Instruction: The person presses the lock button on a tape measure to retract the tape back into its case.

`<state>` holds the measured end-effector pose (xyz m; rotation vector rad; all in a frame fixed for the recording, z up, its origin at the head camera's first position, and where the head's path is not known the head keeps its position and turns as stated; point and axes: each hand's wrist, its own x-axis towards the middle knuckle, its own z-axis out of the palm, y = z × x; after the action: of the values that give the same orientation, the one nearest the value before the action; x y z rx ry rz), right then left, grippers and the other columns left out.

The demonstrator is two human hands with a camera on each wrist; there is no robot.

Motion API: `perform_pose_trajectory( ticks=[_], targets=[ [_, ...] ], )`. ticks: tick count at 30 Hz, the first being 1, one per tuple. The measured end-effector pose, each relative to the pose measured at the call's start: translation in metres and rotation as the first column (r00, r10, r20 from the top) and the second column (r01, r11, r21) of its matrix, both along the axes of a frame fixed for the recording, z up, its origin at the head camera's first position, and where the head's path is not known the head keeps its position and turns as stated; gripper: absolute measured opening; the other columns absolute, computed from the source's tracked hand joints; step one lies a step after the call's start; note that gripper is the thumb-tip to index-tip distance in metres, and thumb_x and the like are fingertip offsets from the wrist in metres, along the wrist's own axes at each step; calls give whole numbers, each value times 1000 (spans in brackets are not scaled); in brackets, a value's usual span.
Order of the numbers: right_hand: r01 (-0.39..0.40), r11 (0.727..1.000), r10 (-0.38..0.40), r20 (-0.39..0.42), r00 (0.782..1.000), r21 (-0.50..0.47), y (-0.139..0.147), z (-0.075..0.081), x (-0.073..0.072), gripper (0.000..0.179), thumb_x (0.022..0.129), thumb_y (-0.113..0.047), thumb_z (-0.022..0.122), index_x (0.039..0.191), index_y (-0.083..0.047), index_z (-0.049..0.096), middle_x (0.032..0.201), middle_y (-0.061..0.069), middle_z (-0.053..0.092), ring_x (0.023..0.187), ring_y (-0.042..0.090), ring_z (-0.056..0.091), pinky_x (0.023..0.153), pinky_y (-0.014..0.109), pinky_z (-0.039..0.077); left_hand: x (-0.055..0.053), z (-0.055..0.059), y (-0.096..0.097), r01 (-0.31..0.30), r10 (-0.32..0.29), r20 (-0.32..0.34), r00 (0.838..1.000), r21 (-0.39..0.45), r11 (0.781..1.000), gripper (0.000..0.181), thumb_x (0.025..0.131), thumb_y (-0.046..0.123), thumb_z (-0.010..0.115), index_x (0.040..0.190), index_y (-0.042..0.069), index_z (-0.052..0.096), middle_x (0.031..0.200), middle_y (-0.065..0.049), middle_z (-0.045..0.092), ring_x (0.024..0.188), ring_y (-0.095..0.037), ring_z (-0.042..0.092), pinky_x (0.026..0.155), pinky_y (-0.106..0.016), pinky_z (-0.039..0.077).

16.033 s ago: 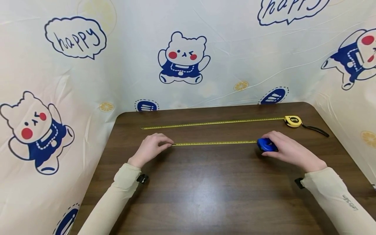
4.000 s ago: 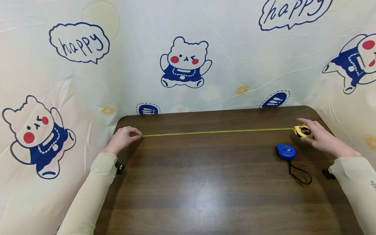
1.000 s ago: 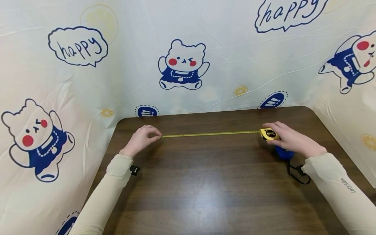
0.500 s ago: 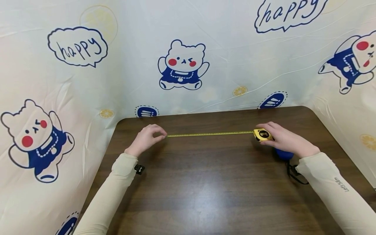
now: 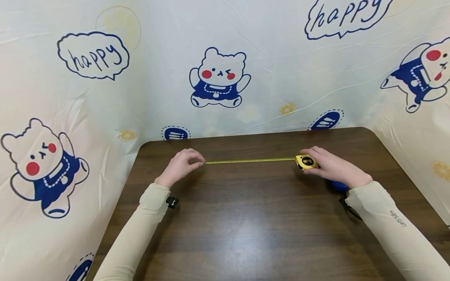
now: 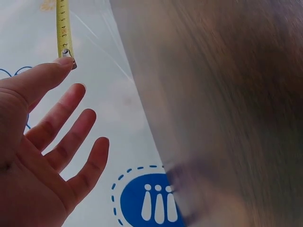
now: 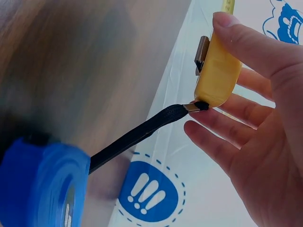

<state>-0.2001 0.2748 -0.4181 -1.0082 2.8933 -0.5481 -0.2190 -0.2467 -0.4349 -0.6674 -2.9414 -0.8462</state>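
A yellow tape measure is in my right hand, gripped between thumb and fingers. Its yellow blade stretches left across the table to my left hand. In the left wrist view, the thumb and a fingertip pinch the blade's metal end hook, while the other fingers extend loosely. The right wrist view shows the yellow case side-on, with a metal clip and a black strap. A blue tape measure lies on the table, partly hidden beneath my right wrist.
The brown wooden table has rounded far corners. A printed cloth with cartoon bears hangs behind and on both sides. A black wrist strap piece shows at my left cuff.
My hands have drawn closer together, left hand moving right and right hand moving left, so the yellow blade's exposed length is shorter. Earlier, my hands held the blue tape measure, now retracted and lying down.
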Motion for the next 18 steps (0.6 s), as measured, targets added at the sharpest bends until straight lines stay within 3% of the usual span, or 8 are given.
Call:
perform_pose_trajectory(
  ticks=[18],
  targets=[
    [-28,1000,28,6,1000,3,-23,-2,-3,63,91,-24,83,141,2,56,124,16,62,110,29,60,95,50,52,1,0,23,45,-46,11,999,35,998,10,96,15,77,106,15,80,114,-3,73,114,-27,63,102,-51,49]
  ],
)
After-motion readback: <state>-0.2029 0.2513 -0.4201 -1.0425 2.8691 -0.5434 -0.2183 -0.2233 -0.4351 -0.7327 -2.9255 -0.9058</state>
